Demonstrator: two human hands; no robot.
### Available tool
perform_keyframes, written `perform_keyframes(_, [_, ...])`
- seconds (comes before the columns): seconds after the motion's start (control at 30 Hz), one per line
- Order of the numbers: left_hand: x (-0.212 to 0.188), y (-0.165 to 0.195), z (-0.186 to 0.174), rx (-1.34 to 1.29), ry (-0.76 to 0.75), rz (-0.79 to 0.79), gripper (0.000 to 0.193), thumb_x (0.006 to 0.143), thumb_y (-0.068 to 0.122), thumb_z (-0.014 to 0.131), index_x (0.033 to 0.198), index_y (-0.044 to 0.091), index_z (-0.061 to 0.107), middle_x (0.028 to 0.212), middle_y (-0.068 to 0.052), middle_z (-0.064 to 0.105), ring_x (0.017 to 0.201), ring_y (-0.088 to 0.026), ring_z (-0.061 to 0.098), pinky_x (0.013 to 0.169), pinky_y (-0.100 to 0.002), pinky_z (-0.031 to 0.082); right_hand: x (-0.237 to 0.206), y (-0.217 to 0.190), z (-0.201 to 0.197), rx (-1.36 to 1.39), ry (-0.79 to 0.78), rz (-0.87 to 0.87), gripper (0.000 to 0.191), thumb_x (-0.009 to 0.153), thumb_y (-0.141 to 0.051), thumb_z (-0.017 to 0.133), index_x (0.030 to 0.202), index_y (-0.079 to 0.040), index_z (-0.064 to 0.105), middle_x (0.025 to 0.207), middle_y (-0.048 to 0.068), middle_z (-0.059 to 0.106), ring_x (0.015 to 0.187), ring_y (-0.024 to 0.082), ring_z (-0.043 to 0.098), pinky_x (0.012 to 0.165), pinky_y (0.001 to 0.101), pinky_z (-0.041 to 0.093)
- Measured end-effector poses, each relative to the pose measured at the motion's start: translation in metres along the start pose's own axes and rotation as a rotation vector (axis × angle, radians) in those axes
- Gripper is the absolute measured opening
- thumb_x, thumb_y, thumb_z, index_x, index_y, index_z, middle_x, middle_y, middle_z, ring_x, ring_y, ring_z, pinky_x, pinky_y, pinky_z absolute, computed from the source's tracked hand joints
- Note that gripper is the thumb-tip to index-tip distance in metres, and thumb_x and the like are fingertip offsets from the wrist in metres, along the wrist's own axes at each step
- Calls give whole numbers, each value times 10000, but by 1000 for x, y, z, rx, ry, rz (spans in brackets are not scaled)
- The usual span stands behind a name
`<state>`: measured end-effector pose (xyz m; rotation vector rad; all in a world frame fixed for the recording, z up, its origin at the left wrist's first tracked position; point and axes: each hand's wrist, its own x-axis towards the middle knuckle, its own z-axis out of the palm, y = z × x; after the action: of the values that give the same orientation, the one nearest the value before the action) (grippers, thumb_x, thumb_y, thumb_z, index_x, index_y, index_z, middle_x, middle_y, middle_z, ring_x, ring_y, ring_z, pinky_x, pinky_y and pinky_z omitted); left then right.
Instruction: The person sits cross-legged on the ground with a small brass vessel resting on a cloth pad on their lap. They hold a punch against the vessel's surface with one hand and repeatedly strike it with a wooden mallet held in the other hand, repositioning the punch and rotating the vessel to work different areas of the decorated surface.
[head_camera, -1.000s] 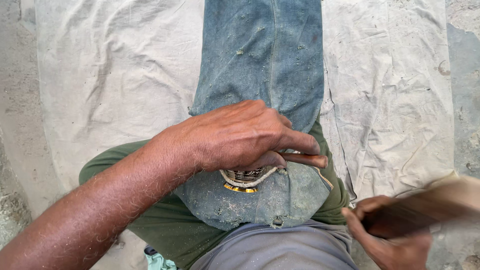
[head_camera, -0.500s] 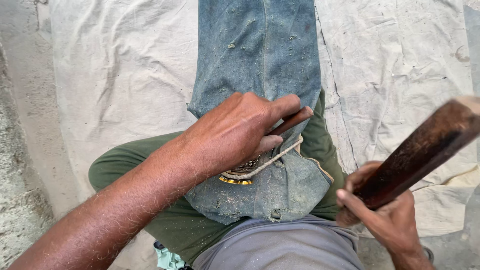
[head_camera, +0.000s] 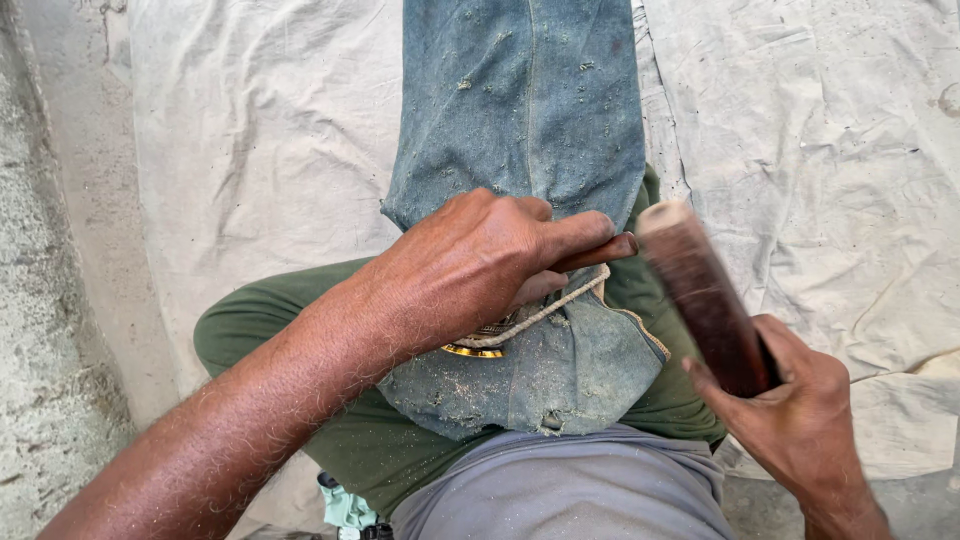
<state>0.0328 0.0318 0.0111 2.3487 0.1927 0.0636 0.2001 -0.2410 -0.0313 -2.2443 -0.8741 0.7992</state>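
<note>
Mid-frame, the left hand (head_camera: 470, 265) presses a small workpiece (head_camera: 480, 340) (mostly hidden) onto the denim (head_camera: 520, 120), pinching a tool (head_camera: 600, 250); lower right, the right hand (head_camera: 790, 420) grips a raised mallet (head_camera: 705, 295). Sawdust suggests carving well underway.

Left hand (head_camera: 470, 265) fisted low; right hand (head_camera: 790, 415) clenched

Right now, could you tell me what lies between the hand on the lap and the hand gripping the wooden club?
In the head view, only dusty denim cloth and a loop of cord lie between the left hand and right hand holding the wooden club.
</note>
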Motion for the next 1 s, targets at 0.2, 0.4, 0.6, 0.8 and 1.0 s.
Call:
perform_keyframes(0.2, [4,-3,-3,-118,-56,-10,394,867,174,730,1253,156,651,956,-118,775,849,-383,709,659,-512,529,-4,11,3,14,6,9,274,751,-86,843,951,6,680,775,71,699,666,128,671,623,275,550])
perform_keyframes(0.4, [6,-4,-6,-132,1,83,368,850,179,732,1200,93,658,946,-128,758,822,-396,708,649,-510,535,-7,26,5,-53,24,-2,293,724,-89,862,932,-2,674,736,61,712,627,122,666,584,273,556])
perform_keyframes(0.6, [11,-7,-8,-108,-96,50,307,866,210,724,1140,94,649,809,-146,734,774,-387,709,643,-517,520,-13,34,6,103,58,80,271,757,-98,852,946,-12,679,762,67,694,618,103,624,543,265,531])
perform_keyframes(0.8, [13,-9,-6,-90,-95,105,340,854,279,681,1143,104,647,723,-146,703,712,-402,691,590,-535,503,-17,39,8,33,37,63,253,780,-107,877,954,-11,721,769,55,735,620,120,679,554,273,558])
perform_keyframes(1.0, [17,-6,-9,-128,-111,95,304,1037,406,571,1027,118,669,674,-168,660,698,-421,654,615,-535,503,-19,41,9,56,64,28,258,745,-100,860,932,-1,712,776,49,727,697,116,687,671,268,560])
